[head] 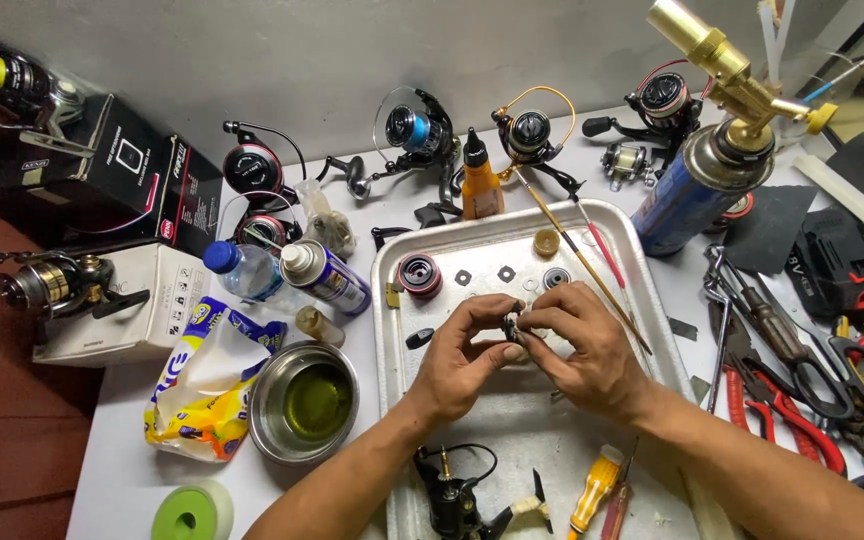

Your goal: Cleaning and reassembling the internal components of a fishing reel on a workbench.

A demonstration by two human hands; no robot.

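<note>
- Metal tray lies beneath both hands.
- Left hand and right hand meet, fingertips pinching one small dark reel part between them.
- Steel bowl of yellow-green liquid sits left of the left hand.

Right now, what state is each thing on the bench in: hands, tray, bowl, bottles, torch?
Left hand: pinching a small metal part, over the tray.
Right hand: pinching the same part from the other side.
Metal tray: flat on the table, small parts spread in it.
Steel bowl: upright, greenish liquid inside.
Orange oil bottle: upright, capped.
Water bottle: lying down, blue cap on.
Gas torch: unlit.
</note>
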